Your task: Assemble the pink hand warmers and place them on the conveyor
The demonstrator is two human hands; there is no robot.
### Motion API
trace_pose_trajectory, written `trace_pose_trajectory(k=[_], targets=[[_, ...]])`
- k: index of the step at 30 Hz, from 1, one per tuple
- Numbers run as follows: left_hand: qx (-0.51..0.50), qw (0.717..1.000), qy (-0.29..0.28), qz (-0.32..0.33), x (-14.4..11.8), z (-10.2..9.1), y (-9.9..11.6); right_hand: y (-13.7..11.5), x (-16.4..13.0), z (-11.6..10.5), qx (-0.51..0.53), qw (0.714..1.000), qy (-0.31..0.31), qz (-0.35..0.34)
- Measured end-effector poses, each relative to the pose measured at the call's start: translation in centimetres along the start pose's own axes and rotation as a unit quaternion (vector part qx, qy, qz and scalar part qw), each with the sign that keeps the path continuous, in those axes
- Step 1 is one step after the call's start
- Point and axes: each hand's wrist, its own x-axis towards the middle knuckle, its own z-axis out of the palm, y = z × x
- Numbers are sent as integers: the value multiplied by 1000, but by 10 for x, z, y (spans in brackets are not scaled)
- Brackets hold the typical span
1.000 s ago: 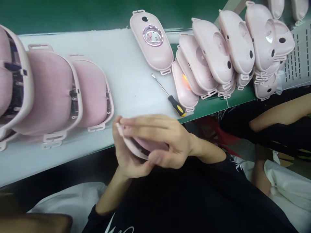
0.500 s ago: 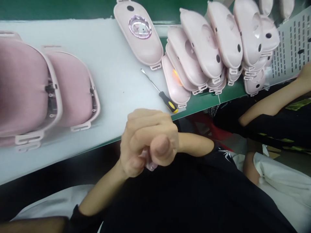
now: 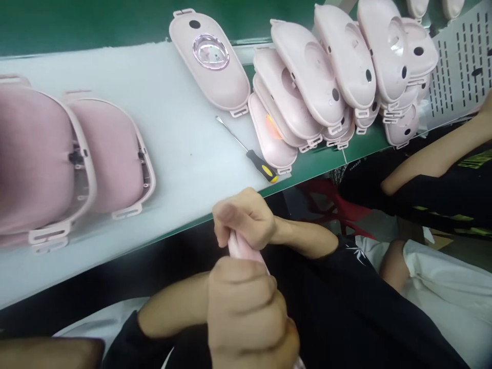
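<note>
Both hands grip one pale pink shell edge-on.

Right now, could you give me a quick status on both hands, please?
Left hand and right hand both shut on pink shell, below table edge. Screwdriver lies untouched. Nothing in the way.

Low in the frame, the left hand and right hand both grip one pink shell — above them, a screwdriver lies on the table.
</note>
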Motion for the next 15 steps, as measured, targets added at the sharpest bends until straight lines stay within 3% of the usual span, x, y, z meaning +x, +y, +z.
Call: trace_pose_trajectory(k=[3,5,8,11,14,15], targets=[[29,979,13,199,14,13,-14,-14,8,-11,-4,993,-106,-48],[16,965,-20,261,19,19,-22,-18,8,-17,12,994,-103,-44],[20,963,-66,259,22,28,-28,-12,1,-13,65,996,-30,-46],[74,962,-57,256,21,33,-30,-4,0,-2,63,997,-30,-36],[105,936,-90,322,8,25,-26,-7,11,2,25,999,-25,-38],[99,943,-91,306,0,19,-21,-10,16,1,12,999,-2,-39]])
